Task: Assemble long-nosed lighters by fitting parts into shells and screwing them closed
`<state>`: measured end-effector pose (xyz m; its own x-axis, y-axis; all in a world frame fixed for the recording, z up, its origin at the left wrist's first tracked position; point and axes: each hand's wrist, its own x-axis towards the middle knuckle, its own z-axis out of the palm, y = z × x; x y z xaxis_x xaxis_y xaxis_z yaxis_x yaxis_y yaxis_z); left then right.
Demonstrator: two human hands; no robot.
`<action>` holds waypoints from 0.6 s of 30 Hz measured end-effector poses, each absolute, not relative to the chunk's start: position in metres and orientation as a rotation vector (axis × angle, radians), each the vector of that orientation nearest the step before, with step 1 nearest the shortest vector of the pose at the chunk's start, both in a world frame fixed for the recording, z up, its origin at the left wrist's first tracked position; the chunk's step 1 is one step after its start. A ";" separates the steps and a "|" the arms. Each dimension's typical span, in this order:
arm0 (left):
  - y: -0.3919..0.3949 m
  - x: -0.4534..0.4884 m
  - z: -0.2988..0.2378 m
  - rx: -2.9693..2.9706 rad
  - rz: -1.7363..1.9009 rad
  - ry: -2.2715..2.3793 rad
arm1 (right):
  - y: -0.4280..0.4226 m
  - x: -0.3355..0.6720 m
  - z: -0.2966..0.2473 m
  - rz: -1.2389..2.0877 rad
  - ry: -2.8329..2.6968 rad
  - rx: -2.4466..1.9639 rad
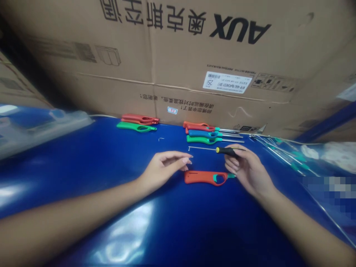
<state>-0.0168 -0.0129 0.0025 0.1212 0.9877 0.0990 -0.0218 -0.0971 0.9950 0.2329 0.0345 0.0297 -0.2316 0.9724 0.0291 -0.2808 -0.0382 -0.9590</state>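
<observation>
Reaching over the near edge of the table [211, 222], slanted both forearms [83, 213] inward from the near corners. Saw an orange lighter [200, 178] lying flat near the table's middle, lengthwise with the far edge, with its green end at the right hand [251, 172]; could not tell touching from overlapping. Just beyond, held a black-and-yellow screwdriver [226, 150] clamped in that hand, with the shaft pointing left and ending in a small bent bit [189, 148], too tiny to name. Called, in judgement, for a level shaft, a light steady grip and unhurried fingertips, so as not to knock anything off the tip. Posed the left hand [164, 170] palm inward, just on the near side of the tip, with thumb and fingers curved close; could not tell meeting from slightly parted. Curled the right fingers below the handle. Farther on, saw a tiny wire-like piece [161, 138], then, along the far edge, lighter bodies [136, 127] left of middle, lighters with rods [198, 133] just right of middle, and loose rods [299, 155] toward the far right corner. Past that edge, saw a cardboard box [172, 55].
</observation>
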 end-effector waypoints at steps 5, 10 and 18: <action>-0.012 -0.018 0.000 1.156 1.258 1.041 | 0.035 0.232 0.024 1.541 -1.152 -0.888; -0.011 -0.016 -0.001 1.158 1.336 1.068 | 0.032 0.229 0.025 1.532 -1.142 -0.944; -0.010 -0.016 -0.002 1.100 1.311 1.084 | 0.032 0.230 0.024 1.485 -1.159 -0.955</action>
<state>-0.0161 -0.0098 -0.0023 -0.0150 0.9996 0.0252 -0.1629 -0.0273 0.9863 0.2298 0.0320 0.0244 -0.2055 0.9786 -0.0114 -0.2262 -0.0588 -0.9723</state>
